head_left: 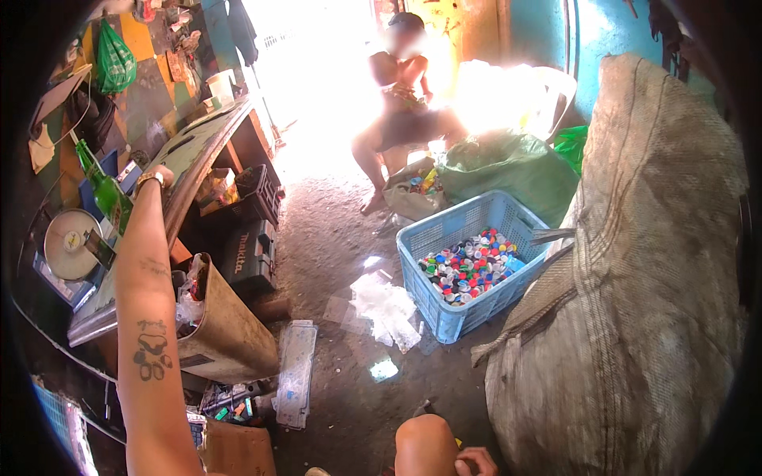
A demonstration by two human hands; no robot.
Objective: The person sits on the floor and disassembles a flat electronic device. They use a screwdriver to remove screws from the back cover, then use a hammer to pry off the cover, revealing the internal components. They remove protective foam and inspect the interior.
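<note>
I see the left hand at the counter, the right hand beside a knee. I cannot tell either hand's opening or grip.

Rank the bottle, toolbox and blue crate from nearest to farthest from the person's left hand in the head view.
1. Bottle: just left of the left hand.
2. Toolbox: to its lower right.
3. Blue crate: farther right, on the floor.

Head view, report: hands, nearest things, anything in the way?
Left hand at tabletop, grip unclear. Right hand beside knee, partly cropped. Blue crate holds bottle caps; woven sack overlaps its right corner.
</note>
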